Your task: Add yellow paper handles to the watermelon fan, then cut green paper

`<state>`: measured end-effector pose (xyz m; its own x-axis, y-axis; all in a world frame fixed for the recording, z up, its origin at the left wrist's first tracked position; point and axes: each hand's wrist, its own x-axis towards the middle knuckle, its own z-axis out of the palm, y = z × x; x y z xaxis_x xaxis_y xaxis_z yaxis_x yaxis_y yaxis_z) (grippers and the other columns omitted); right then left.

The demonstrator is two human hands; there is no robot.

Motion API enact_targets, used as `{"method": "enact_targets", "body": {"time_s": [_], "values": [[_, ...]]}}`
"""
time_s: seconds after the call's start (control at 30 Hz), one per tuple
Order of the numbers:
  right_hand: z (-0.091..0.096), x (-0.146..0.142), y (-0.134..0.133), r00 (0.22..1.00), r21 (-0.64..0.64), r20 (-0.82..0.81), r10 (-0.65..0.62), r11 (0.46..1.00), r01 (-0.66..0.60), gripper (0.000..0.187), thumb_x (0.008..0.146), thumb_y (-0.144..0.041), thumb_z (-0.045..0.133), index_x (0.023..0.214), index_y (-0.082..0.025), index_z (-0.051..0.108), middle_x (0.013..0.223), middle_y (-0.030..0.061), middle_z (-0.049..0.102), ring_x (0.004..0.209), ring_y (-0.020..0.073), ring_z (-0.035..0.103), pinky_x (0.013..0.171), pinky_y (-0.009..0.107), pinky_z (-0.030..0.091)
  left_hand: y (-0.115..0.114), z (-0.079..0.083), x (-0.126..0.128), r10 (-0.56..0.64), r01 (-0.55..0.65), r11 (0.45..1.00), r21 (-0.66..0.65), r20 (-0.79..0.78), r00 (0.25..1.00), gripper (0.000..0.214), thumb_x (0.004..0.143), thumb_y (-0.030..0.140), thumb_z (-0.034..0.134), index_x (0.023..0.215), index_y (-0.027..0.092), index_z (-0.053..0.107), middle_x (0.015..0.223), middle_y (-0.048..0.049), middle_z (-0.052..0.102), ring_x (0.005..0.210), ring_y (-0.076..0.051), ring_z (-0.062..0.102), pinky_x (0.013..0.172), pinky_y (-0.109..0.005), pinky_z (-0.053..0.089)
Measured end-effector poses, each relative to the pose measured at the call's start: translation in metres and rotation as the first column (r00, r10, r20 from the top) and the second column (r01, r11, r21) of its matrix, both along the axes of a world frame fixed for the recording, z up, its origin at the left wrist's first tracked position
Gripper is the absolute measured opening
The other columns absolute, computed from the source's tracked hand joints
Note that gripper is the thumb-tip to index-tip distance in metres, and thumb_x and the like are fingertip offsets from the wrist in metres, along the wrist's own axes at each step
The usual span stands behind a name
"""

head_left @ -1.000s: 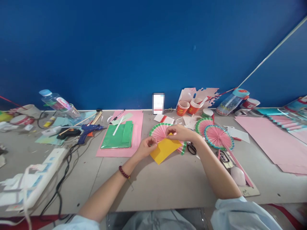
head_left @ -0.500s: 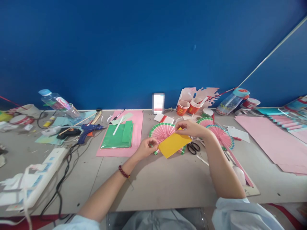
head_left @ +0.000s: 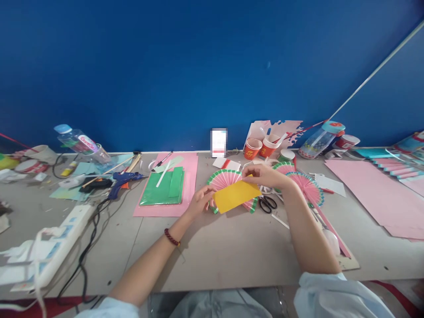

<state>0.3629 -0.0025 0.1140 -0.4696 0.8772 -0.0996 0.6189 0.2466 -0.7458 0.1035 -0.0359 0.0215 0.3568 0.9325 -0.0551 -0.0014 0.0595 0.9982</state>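
Note:
A rectangular sheet of yellow paper is held up above the table between my two hands. My right hand pinches its upper right edge. At the left edge, my left hand has the paper between thumb and fingers. Behind and below the sheet lies a pleated pink paper fan with a green and white rim, partly hidden by it. Black-handled scissors rest just right of the paper. A second pleated fan with a blue-green rim is beyond my right wrist.
On the left are a green packet on pink paper, a blue glue gun, a plastic bottle and a power strip with cables. Red paper cups stand at the back. Pink sheets lie on the right.
The yellow paper has turned to a flatter angle, its left end moving slightly left and up. My left hand has shifted up a little with it; my right hand has stayed nearly in place.

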Motion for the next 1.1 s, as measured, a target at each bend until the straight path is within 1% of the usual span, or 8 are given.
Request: {"method": "enact_targets", "body": {"time_s": [0.1, 0.2, 0.4, 0.5, 0.67, 0.83, 0.97, 1.1], "values": [[-0.005, -0.020, -0.001, 0.997, -0.014, 0.034, 0.076, 0.997, -0.076, 0.021, 0.079, -0.038, 0.053, 0.085, -0.019, 0.062, 0.084, 0.0031, 0.063, 0.076, 0.0171, 0.056, 0.065, 0.028, 0.041, -0.001, 0.002, 0.000, -0.014, 0.015, 1.000, -0.026, 0.033, 0.999, 0.034, 0.075, 0.048, 0.059, 0.086, 0.017, 0.062, 0.084, -0.0050, 0.065, 0.064, -0.013, 0.058, 0.049, -0.021, 0.041], [-0.010, -0.035, -0.002, 0.994, 0.009, 0.041, 0.106, 0.994, -0.106, 0.018, 0.079, -0.035, 0.052, 0.082, -0.019, 0.061, 0.080, 0.0016, 0.063, 0.071, 0.0154, 0.054, 0.062, 0.027, 0.039, -0.003, 0.003, 0.001, -0.059, 0.060, 0.998, -0.028, 0.037, 0.998, 0.031, 0.072, 0.046, 0.066, 0.082, 0.017, 0.064, 0.090, -0.0069, 0.067, 0.081, -0.018, 0.061, 0.066, -0.026, 0.048], [-0.019, -0.047, -0.003, 0.981, 0.037, 0.086, 0.173, 0.984, -0.176, 0.012, 0.079, -0.028, 0.052, 0.081, -0.020, 0.062, 0.083, 0.0007, 0.063, 0.073, 0.0149, 0.054, 0.062, 0.026, 0.039, -0.003, -0.002, 0.003, -0.231, 0.231, 0.973, -0.017, -0.029, 0.972, 0.033, 0.071, 0.045, 0.069, 0.086, 0.016, 0.065, 0.090, -0.0069, 0.066, 0.081, -0.018, 0.061, 0.068, -0.027, 0.047], [-0.023, -0.051, -0.003, 0.973, 0.042, 0.079, 0.216, 0.975, -0.220, 0.012, 0.079, -0.029, 0.053, 0.080, -0.021, 0.061, 0.083, 0.0003, 0.063, 0.074, 0.0153, 0.054, 0.064, 0.026, 0.039, -0.002, -0.005, 0.005, -0.175, 0.174, 0.984, -0.030, -0.022, 0.984, 0.031, 0.073, 0.044, 0.067, 0.086, 0.016, 0.064, 0.089, -0.0065, 0.065, 0.082, -0.018, 0.060, 0.068, -0.026, 0.046], [-0.034, -0.059, -0.003, 0.966, 0.033, 0.072, 0.247, 0.968, -0.250, 0.013, 0.079, -0.031, 0.052, 0.081, -0.021, 0.061, 0.081, -0.0002, 0.063, 0.072, 0.0150, 0.052, 0.061, 0.026, 0.037, -0.001, -0.007, 0.006, -0.054, 0.053, 0.998, 0.015, 0.021, 0.998, 0.027, 0.074, 0.043, 0.066, 0.077, 0.017, 0.058, 0.079, -0.0027, 0.062, 0.076, -0.015, 0.058, 0.066, -0.026, 0.045], [-0.041, -0.064, -0.004, 0.969, 0.046, 0.068, 0.237, 0.970, -0.240, 0.012, 0.078, -0.030, 0.053, 0.081, -0.021, 0.061, 0.081, -0.0002, 0.062, 0.071, 0.0143, 0.051, 0.058, 0.025, 0.036, -0.002, -0.006, 0.007, -0.036, 0.037, 0.999, -0.017, 0.026, 0.999, 0.026, 0.075, 0.041, 0.064, 0.078, 0.017, 0.056, 0.084, -0.0049, 0.064, 0.079, -0.017, 0.060, 0.067, -0.027, 0.046], [-0.043, -0.065, -0.003, 0.967, 0.052, 0.062, 0.246, 0.967, -0.249, 0.013, 0.078, -0.028, 0.052, 0.082, -0.020, 0.062, 0.081, 0.0007, 0.063, 0.072, 0.0145, 0.053, 0.059, 0.025, 0.037, 0.000, -0.009, 0.006, -0.033, 0.033, 0.999, 0.027, -0.007, 0.999, 0.023, 0.076, 0.038, 0.063, 0.080, 0.016, 0.058, 0.082, -0.0043, 0.063, 0.078, -0.017, 0.059, 0.067, -0.027, 0.045], [-0.044, -0.066, -0.003, 0.970, 0.058, 0.064, 0.233, 0.970, -0.237, 0.013, 0.078, -0.027, 0.053, 0.082, -0.020, 0.063, 0.082, 0.0004, 0.063, 0.072, 0.0144, 0.053, 0.059, 0.025, 0.037, 0.002, -0.011, 0.005, -0.027, 0.027, 0.999, 0.046, -0.003, 1.000, 0.019, 0.074, 0.034, 0.064, 0.075, 0.016, 0.057, 0.078, -0.0029, 0.061, 0.077, -0.016, 0.058, 0.067, -0.026, 0.044]]}}
